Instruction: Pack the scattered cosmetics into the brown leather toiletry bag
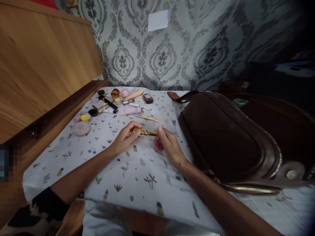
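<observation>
A slim gold tube (pixel 146 132), like a lipstick or mascara, lies level between both hands just above the printed white cloth (pixel 137 170). My left hand (pixel 125 137) pinches its left end with thumb and fingers. My right hand (pixel 166 141) grips its right end, fingers curled round it. Both hands sit near the middle of the cloth, left of a large brown leather bag (pixel 221 137).
Several cosmetics lie at the far left of the cloth: a pink tube (pixel 129 111), a round powder compact (pixel 82 128), a brush (pixel 147 117), small pots and lipsticks. A wooden headboard (pixel 41 59) rises on the left. Patterned wallpaper stands behind.
</observation>
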`<state>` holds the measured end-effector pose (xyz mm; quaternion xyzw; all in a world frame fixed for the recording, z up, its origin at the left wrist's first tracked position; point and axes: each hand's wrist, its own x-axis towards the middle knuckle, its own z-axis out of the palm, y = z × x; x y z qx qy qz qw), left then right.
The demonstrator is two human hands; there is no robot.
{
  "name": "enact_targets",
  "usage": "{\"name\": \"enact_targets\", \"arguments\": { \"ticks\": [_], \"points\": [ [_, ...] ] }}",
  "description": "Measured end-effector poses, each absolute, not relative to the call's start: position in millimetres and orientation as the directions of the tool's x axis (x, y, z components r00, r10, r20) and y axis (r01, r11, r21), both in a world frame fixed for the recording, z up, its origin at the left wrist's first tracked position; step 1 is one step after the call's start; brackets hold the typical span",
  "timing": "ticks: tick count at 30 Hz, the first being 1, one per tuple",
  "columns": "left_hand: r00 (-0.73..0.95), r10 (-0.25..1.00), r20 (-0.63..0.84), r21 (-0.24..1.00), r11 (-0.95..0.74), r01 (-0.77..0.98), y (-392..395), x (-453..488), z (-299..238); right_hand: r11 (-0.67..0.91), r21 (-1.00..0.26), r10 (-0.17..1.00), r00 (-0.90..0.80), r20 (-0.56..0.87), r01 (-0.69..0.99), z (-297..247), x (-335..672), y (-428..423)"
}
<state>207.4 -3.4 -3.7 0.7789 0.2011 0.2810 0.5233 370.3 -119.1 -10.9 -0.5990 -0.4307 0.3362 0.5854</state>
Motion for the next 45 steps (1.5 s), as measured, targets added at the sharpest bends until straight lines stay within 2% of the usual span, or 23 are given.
{"name": "enact_targets", "arguments": {
  "ticks": [4,10,17,24,29,31,36,39,45],
  "points": [
    [0.760,0.615,0.211,0.940,-0.340,0.015,-1,208,-4,0.138,-0.990,0.927,0.349,0.136,0.017,-12,371,-118],
    [0.752,0.622,0.217,0.916,-0.395,0.062,-4,206,-3,0.167,-0.986,0.934,0.320,0.161,0.010,-17,369,-117],
    [0.748,0.603,0.278,0.833,-0.539,0.124,-8,205,1,0.164,-0.986,0.920,0.353,0.168,0.042,-15,367,-120],
    [0.749,0.599,0.282,0.789,-0.589,0.174,-6,205,-1,0.166,-0.986,0.916,0.373,0.150,-0.010,-10,365,-124],
    [0.790,0.541,0.289,0.719,-0.668,0.194,0,203,-9,0.146,-0.989,0.896,0.427,0.122,-0.024,-8,363,-124],
    [0.808,0.505,0.303,0.654,-0.727,0.209,2,202,-12,0.131,-0.991,0.888,0.443,0.124,0.016,-6,362,-126],
    [0.830,0.346,0.438,0.458,-0.880,0.125,5,206,-16,0.076,-0.960,0.856,0.476,0.202,0.270,-2,360,-130],
    [0.837,0.291,0.463,0.375,-0.920,0.112,6,207,-17,0.054,-0.944,0.868,0.452,0.205,0.324,-2,359,-130],
    [0.821,0.389,0.419,0.297,-0.913,0.281,4,208,-10,0.085,-0.914,0.870,0.417,0.262,0.397,-1,363,-133]
  ]
}}
